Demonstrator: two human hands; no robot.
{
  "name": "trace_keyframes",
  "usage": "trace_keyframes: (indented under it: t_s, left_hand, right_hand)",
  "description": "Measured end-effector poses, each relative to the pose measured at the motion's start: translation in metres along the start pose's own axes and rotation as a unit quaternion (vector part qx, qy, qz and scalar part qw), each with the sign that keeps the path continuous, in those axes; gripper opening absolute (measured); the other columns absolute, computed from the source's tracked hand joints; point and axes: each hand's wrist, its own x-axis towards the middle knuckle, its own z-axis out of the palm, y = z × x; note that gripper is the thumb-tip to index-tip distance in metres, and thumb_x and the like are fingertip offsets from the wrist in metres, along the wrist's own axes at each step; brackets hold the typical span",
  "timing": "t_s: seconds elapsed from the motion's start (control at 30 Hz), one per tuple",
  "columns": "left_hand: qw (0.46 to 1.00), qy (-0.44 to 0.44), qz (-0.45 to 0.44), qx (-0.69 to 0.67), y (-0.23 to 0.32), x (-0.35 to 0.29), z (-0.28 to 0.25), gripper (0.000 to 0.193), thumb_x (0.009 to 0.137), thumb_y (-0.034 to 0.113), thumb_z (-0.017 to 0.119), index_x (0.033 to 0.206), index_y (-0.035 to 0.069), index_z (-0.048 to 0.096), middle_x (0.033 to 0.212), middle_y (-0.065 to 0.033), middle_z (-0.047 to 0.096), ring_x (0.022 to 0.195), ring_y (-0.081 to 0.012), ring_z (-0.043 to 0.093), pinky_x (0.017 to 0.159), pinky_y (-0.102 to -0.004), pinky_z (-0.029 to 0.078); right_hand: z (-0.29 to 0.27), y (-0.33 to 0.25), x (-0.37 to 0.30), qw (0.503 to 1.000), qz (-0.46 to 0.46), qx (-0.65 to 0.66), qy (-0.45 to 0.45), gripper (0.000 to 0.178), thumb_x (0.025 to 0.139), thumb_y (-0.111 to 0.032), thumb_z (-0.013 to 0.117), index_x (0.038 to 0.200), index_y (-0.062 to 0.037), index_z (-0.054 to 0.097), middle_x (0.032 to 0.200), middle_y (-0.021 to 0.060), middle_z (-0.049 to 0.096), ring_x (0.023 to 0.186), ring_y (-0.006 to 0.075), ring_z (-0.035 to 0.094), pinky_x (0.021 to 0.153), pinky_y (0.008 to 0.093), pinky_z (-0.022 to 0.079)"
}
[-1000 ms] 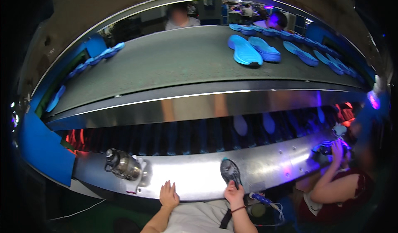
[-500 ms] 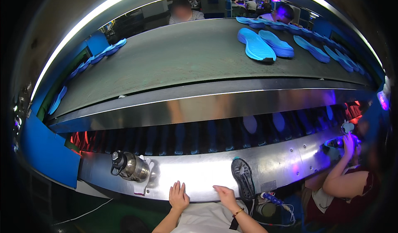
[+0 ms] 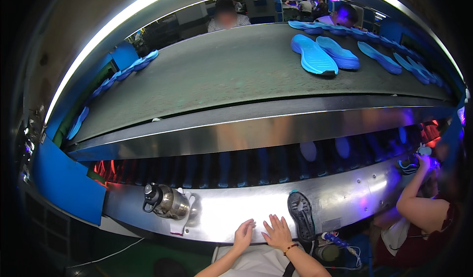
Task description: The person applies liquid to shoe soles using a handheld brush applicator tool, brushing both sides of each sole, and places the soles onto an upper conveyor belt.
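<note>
Over the near edge of the shiny metal bench (image 3: 221,203), my two hands are close together with nothing in them. My left hand (image 3: 243,234) is turned partly on edge, fingers extended. Beside it, my right hand (image 3: 279,233) is spread palm down, with a bracelet round the wrist. Just right of that hand lies a dark shoe sole (image 3: 301,216) with a ribbed tread-like inside, apart from my fingers. To the left stands a smoky drink bottle (image 3: 171,203) with a black lid, and a white glove (image 3: 179,225) lies partly beneath or beside it.
Beyond the bench run dark slots (image 3: 224,171), then a conveyor belt (image 3: 197,75) carrying blue shoe soles (image 3: 315,55). At right, a co-worker's arm (image 3: 411,183) reaches over the bench. A blue-handled tool (image 3: 335,239) with a cord hangs at the near edge.
My left hand has moved right, next to my right hand. My right hand's fingers, curled before, are now spread. The view has shifted slightly left. The co-worker's hand has moved.
</note>
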Motion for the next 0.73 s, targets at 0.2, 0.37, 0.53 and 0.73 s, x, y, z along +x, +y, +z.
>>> trace_keyframes:
  t_s: [0.2, 0.37, 0.53, 0.73]
  left_hand:
    - [0.863, -0.101, -0.331, -0.367, 0.013, 0.026, 0.046, 0.037, 0.093, 0.021, 0.038, 0.116, -0.005, 0.046, 0.111, -0.0154, 0.055, 0.100, -0.0242, 0.054, 0.089, -0.0326, 0.042]
    - [0.673, -0.235, -0.394, -0.580, -0.005, 0.039, 0.050, 0.053, 0.091, 0.036, 0.033, 0.127, -0.004, 0.036, 0.128, -0.0182, 0.042, 0.117, -0.0291, 0.041, 0.102, -0.0395, 0.029]
    - [0.657, -0.233, -0.383, -0.606, -0.002, 0.039, 0.033, 0.054, 0.091, 0.030, 0.029, 0.133, -0.003, 0.024, 0.139, -0.0198, 0.026, 0.129, -0.0314, 0.025, 0.108, -0.0441, 0.017]
    - [0.687, -0.292, -0.318, -0.584, -0.015, 0.036, 0.038, 0.058, 0.091, 0.034, 0.031, 0.134, -0.003, 0.021, 0.140, -0.0199, 0.023, 0.129, -0.0340, 0.023, 0.108, -0.0451, 0.015]
  right_hand:
    - [0.011, 0.000, -0.013, 0.995, -0.065, -0.063, -0.032, 0.050, 0.074, -0.030, 0.056, 0.121, -0.0140, 0.049, 0.129, 0.0111, 0.043, 0.122, 0.0268, 0.037, 0.100, 0.0485, 0.026]
    - [-0.005, 0.001, -0.006, 0.996, -0.088, -0.024, 0.005, 0.056, 0.067, -0.026, 0.058, 0.120, -0.0084, 0.050, 0.128, 0.0084, 0.045, 0.121, 0.0249, 0.039, 0.102, 0.0480, 0.024]
    - [-0.004, -0.003, 0.003, 0.991, -0.126, -0.013, -0.038, 0.058, 0.068, -0.023, 0.056, 0.123, -0.0064, 0.047, 0.129, 0.0094, 0.045, 0.121, 0.0232, 0.039, 0.102, 0.0420, 0.025]
    - [0.000, 0.001, -0.004, 0.993, -0.102, 0.023, -0.053, 0.059, 0.071, -0.022, 0.055, 0.127, -0.0078, 0.043, 0.131, 0.0116, 0.041, 0.123, 0.0243, 0.036, 0.104, 0.0420, 0.022]
